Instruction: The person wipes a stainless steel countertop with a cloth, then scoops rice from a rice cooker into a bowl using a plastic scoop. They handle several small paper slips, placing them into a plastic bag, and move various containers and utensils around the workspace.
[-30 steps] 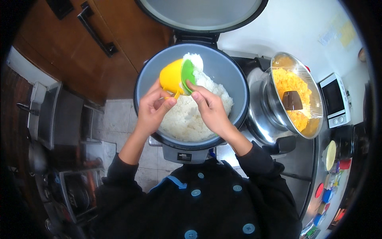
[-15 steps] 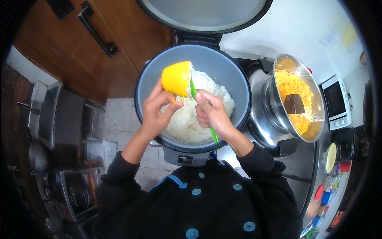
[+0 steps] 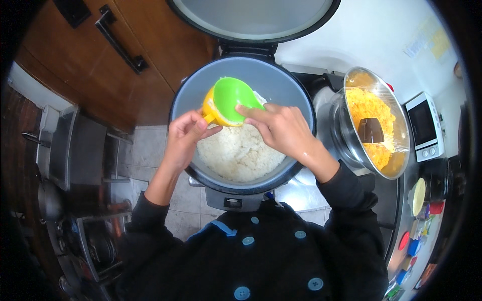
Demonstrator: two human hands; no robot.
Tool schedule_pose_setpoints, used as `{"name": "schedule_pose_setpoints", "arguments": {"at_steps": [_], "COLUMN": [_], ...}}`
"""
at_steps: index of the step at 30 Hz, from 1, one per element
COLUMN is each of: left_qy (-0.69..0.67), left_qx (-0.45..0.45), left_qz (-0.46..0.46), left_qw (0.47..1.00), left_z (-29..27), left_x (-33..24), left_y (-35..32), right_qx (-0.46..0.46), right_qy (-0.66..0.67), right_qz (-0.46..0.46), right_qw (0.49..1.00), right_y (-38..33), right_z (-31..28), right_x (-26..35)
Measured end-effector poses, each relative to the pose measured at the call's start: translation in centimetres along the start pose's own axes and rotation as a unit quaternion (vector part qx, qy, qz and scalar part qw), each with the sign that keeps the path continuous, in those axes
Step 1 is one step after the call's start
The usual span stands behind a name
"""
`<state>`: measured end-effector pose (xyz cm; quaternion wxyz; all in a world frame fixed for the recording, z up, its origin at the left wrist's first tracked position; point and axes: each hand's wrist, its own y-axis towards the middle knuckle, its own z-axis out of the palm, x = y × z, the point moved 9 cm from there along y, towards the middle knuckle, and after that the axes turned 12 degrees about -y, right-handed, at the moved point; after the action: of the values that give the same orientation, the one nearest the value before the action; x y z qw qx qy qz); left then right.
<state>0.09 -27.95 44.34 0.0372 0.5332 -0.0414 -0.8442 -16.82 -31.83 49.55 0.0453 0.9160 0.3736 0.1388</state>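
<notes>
1. The yellow cup (image 3: 213,111) is held over the upper left part of the large rice cooker pot (image 3: 291,90), above the white rice (image 3: 241,150). Only its left wall and handle side show; a green paddle (image 3: 232,96) covers its mouth.
2. The green paddle lies face-up across the cup. Its oval blade runs from lower left to upper right; its handle is hidden under the right hand.
3. The left hand (image 3: 183,138) is curled around the cup's handle side, thumb pointing right toward the cup, fingers closed in a grasp on the yellow cup.
4. The right hand (image 3: 283,128) presses on the paddle's lower right edge, index finger extended along it; the remaining fingers are bent, grasping the paddle.
5. The cup sits just inside the pot's left rim. Open rice surface lies below and to the right; bare grey pot wall is exposed at the upper right.
6. The cooker's lid (image 3: 251,20) stands open behind the pot.
7. A metal bowl (image 3: 396,170) of orange food, covered in clear film, stands just beside the pot on the right, well apart from both hands.
8. A wooden door (image 3: 100,60) with a dark handle lies to the left of the cooker.
</notes>
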Motion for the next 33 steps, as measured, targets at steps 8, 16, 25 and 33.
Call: {"name": "schedule_pose_setpoints", "arguments": {"at_steps": [8,16,25,33], "left_qy": [-0.041,0.299,-0.005,-0.302], "left_qx": [0.045,0.148,-0.131,0.156], "left_qz": [-0.04,0.075,0.046,-0.019], "left_qw": [0.997,0.94,0.99,0.94], "left_z": [-0.4,-0.6,-4.0,19.2], "left_x": [-0.1,-2.5,-0.5,5.4], "left_y": [1.1,2.1,-0.5,-8.7], "right_qx": [-0.05,-0.114,-0.02,-0.13], "right_qy": [0.336,-0.051,-0.132,0.655], "right_qz": [0.026,-0.006,0.003,0.266], "right_qw": [0.94,0.992,0.991,0.695], "right_y": [1.1,1.0,-6.0,-27.8], "right_z": [2.0,-2.9,0.4,-1.2], "right_x": [-0.5,-2.4,-2.6,-7.5]}}
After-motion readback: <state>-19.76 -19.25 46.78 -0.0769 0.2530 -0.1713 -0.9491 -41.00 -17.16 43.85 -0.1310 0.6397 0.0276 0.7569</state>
